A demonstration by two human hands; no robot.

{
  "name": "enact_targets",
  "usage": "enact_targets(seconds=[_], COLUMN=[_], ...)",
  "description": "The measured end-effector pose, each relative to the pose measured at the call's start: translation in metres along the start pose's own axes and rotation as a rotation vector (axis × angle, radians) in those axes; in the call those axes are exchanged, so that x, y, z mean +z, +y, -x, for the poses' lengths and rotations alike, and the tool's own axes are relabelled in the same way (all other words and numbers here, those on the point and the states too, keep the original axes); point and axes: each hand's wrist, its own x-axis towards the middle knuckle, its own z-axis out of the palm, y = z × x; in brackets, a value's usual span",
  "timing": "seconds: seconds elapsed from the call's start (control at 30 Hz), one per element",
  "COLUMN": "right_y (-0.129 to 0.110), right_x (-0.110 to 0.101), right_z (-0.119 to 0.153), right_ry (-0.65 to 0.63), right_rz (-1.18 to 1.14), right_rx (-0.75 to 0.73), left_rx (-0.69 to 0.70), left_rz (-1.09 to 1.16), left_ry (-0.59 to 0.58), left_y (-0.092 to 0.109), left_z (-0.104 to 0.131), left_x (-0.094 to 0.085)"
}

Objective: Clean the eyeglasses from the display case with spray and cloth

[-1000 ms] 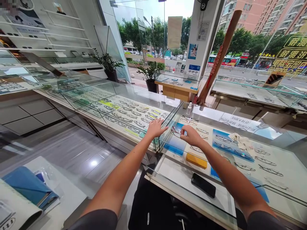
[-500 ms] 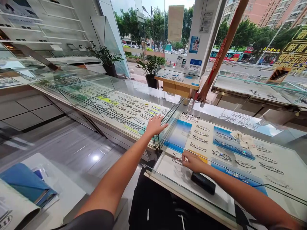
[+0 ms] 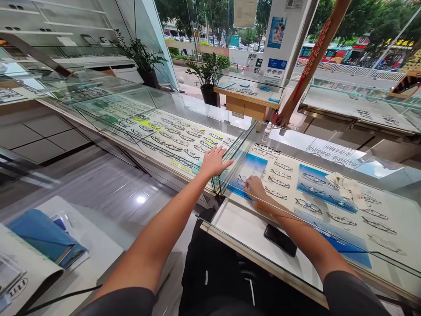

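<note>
My left hand (image 3: 213,162) is open, fingers spread, at the glass top of the showcase (image 3: 184,115) by the corner where two cases meet. Inside the right-hand case, my right hand (image 3: 255,188) is closed round a pair of eyeglasses (image 3: 241,180). Their thin frame shows left of the fingers, over a blue card (image 3: 251,164); whether they touch the card I cannot tell. Several other eyeglasses (image 3: 279,181) lie in rows right of that hand. A black smartphone (image 3: 280,239) lies below my right forearm on a white surface (image 3: 243,224).
A small spray bottle (image 3: 266,132) stands on the case behind the frames. A beige cloth (image 3: 347,188) lies among the glasses at right. Glass edges surround both hands. A blue folder (image 3: 42,235) rests at lower left. Potted plants (image 3: 208,83) stand near the window.
My right hand has moved away from me with the eyeglasses, from the white front surface to over the blue card. My left hand has stayed at the glass corner. The view has tilted down.
</note>
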Motion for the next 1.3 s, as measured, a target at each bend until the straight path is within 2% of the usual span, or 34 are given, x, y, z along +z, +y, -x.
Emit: enact_targets(seconds=[0.13,0.67,1.03,1.3], right_y=[-0.007,-0.012,0.014,0.009], right_x=[0.011,0.022,0.012,0.003], right_z=[-0.007,-0.012,-0.027,-0.034], right_ry=[-0.016,-0.013,-0.043,-0.062], right_rz=[0.03,0.024,-0.004,0.004], right_rx=[-0.023,-0.025,0.009,0.009], left_rx=[-0.007,-0.003,-0.008,-0.004], left_rz=[0.001,-0.011,-0.012,-0.008], left_ry=[0.015,0.026,0.011,0.018], left_y=[0.0,0.0,0.001,0.0], left_z=[0.0,0.0,0.001,0.001], left_x=[0.002,0.002,-0.001,0.0])
